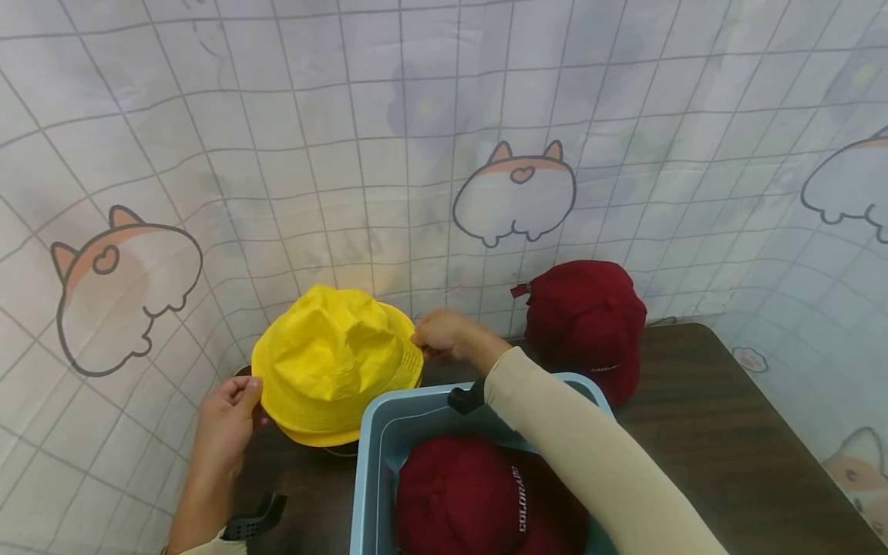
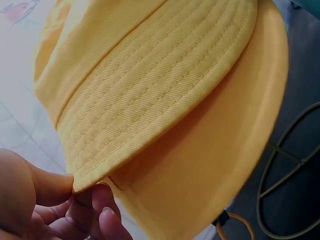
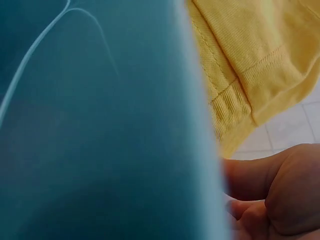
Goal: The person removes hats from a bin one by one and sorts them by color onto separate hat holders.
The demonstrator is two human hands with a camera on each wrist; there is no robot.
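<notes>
A yellow bucket hat (image 1: 333, 347) stands at the back left of the table, just behind a light blue bin. In the left wrist view its stitched brim (image 2: 165, 95) lies over another yellow brim (image 2: 200, 170). My left hand (image 1: 225, 420) pinches the brim's left edge between thumb and fingers. Opposite it, my right hand (image 1: 444, 335) grips the right edge, with the forearm reaching across the bin. The bin's wall hides those right fingertips in the right wrist view.
The blue bin (image 1: 368, 462) holds maroon caps (image 1: 451, 486), one lettered COLORADO. Another maroon cap (image 1: 583, 320) sits at the back right on the dark wooden table (image 1: 701, 416). Thin wire loops (image 2: 262, 200) show below the hat. A patterned curtain (image 1: 333, 154) hangs close behind.
</notes>
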